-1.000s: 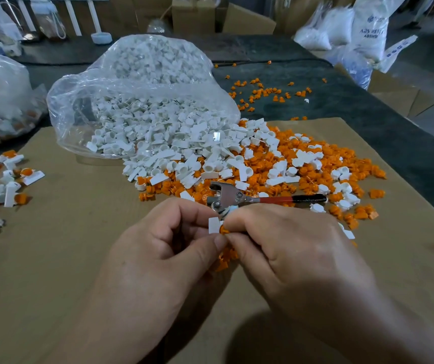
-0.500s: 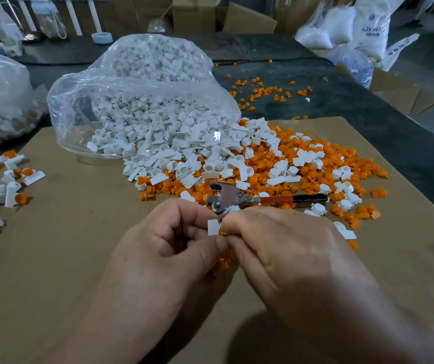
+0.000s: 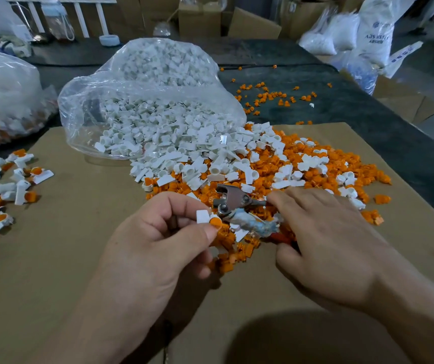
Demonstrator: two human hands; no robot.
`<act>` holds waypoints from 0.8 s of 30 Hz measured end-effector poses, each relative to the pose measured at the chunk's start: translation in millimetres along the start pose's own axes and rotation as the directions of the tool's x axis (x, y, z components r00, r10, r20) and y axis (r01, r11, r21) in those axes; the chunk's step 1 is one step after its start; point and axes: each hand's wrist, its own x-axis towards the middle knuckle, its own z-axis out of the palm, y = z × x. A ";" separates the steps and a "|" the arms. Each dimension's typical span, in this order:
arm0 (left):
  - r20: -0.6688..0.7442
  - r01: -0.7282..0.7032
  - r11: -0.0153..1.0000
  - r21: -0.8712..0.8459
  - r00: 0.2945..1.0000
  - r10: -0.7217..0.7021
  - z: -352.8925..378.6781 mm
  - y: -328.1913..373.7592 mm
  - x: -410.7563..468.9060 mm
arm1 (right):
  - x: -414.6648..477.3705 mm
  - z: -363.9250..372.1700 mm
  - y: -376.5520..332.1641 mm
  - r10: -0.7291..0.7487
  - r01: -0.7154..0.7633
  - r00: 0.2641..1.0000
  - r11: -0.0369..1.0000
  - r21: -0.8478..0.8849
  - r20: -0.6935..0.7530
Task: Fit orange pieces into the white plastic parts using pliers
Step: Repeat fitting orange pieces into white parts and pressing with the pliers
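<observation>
Just beside the pliers (image 3: 230, 199), white part (image 3: 203, 216) in left hand (image 3: 158, 248).

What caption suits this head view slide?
Left hand pinches a white part with an orange piece; right hand over the pliers' handles.
</observation>
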 end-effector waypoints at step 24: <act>-0.047 -0.082 0.958 -0.275 0.996 0.072 -7.3 -3.4 10.8 | -0.9 -12.9 -7.2 -0.075 0.094 0.988 0.986 0.139 -0.137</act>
